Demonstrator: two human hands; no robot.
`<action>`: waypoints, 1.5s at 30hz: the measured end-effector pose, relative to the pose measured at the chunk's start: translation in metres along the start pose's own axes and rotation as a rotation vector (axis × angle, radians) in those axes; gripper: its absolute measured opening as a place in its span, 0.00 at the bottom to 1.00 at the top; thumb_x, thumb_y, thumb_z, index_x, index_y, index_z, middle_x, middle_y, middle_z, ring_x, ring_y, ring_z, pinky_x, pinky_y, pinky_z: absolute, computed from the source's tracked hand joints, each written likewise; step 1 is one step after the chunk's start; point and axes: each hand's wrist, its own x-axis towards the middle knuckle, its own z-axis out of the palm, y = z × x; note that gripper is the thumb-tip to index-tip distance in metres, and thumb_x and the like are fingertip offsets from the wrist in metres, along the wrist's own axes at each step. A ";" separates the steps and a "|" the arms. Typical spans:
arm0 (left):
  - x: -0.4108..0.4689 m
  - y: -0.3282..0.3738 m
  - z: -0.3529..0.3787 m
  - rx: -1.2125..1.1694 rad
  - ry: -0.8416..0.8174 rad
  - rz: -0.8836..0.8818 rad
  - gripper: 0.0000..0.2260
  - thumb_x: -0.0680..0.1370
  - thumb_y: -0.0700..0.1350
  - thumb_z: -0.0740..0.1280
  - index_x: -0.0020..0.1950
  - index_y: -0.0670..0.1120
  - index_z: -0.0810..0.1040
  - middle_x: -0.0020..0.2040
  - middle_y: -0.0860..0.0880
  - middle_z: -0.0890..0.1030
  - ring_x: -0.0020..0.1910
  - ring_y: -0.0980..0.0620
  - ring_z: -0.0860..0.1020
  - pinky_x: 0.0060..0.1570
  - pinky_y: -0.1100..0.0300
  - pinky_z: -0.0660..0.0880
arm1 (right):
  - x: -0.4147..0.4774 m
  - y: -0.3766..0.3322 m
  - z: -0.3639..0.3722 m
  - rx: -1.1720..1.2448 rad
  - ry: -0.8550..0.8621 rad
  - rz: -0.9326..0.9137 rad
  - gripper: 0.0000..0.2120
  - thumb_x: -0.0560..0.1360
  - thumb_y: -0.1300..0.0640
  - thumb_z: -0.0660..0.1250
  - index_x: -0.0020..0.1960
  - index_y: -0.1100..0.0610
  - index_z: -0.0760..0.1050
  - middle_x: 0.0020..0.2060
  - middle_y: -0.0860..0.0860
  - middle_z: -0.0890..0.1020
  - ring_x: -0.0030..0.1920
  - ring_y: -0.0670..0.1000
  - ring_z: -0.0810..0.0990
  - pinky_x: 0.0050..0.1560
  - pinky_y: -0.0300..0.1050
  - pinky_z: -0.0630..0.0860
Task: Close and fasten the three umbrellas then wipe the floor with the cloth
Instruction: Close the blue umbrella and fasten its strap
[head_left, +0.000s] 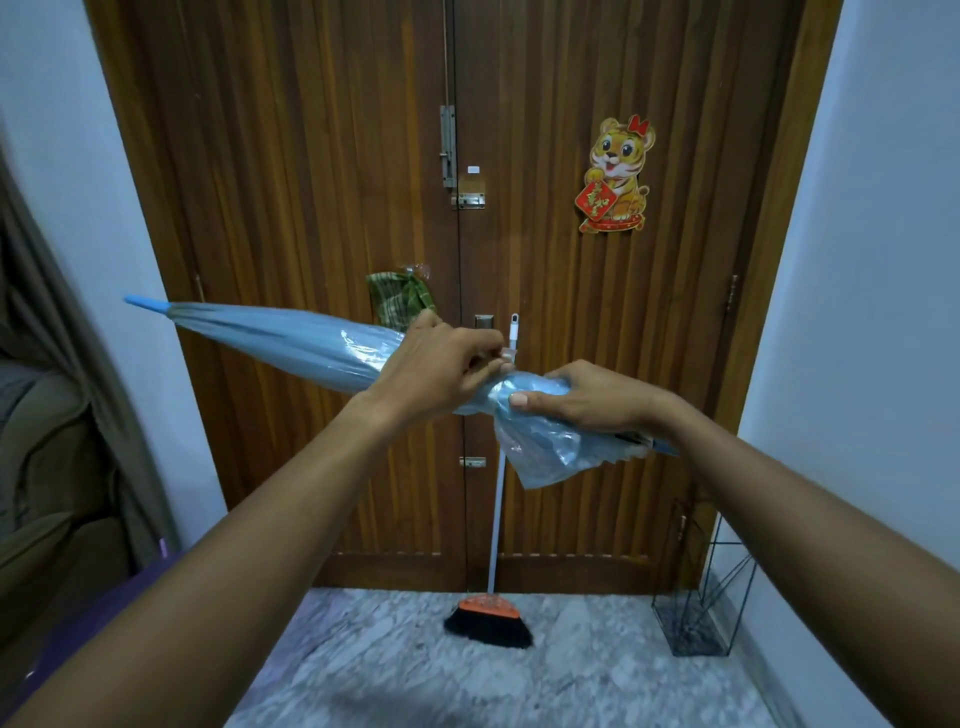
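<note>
**A:** Where is the umbrella, and why is it held like that?

**B:** The blue umbrella (270, 332) lies crosswise at chest height before the door (311, 156). Its tip points to ten o'clock and its handle end to four. It is folded, and I judge it lies level so both hands can reach the loose folds.

**A:** And the hands?

**B:** The left hand (441, 358) curls over the middle, fingertips pinching a small clear strap (506, 353), likely to wrap it round. The right hand (597, 400), at three o'clock of the left, grips the bunched cloth, thumb pressed on top, so it can't spring open. The fastening looks not yet done.

**A:** The room?

**B:** A sofa (41, 467) at eight o'clock. A green bundle (400, 301) hangs on the door just above the left hand. A broom (491, 618) leans on the door at six o'clock, its bristles on the grey marbled floor (571, 675). A tiger sticker (615, 174) sits at one o'clock and a wire stand (701, 618) at four. No other umbrellas show.
</note>
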 end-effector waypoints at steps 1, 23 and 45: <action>0.000 -0.002 0.000 -0.077 -0.041 -0.050 0.15 0.82 0.57 0.64 0.38 0.52 0.73 0.29 0.53 0.75 0.30 0.56 0.71 0.45 0.54 0.60 | 0.000 0.000 0.004 -0.021 0.054 -0.018 0.32 0.67 0.26 0.67 0.53 0.53 0.82 0.41 0.51 0.87 0.39 0.51 0.86 0.43 0.48 0.81; -0.010 -0.016 -0.009 -0.799 -0.086 -0.417 0.10 0.75 0.45 0.75 0.54 0.42 0.86 0.50 0.50 0.87 0.51 0.56 0.85 0.55 0.59 0.81 | -0.008 0.003 0.026 -1.081 0.830 -0.564 0.21 0.73 0.37 0.69 0.51 0.56 0.78 0.35 0.52 0.81 0.29 0.52 0.78 0.31 0.44 0.73; 0.003 -0.018 -0.027 -0.811 -0.377 -0.534 0.10 0.74 0.46 0.76 0.51 0.43 0.87 0.51 0.51 0.87 0.57 0.58 0.82 0.69 0.53 0.70 | -0.009 0.014 0.022 -1.254 0.952 -0.712 0.20 0.72 0.45 0.74 0.54 0.57 0.76 0.41 0.56 0.82 0.34 0.55 0.80 0.34 0.46 0.69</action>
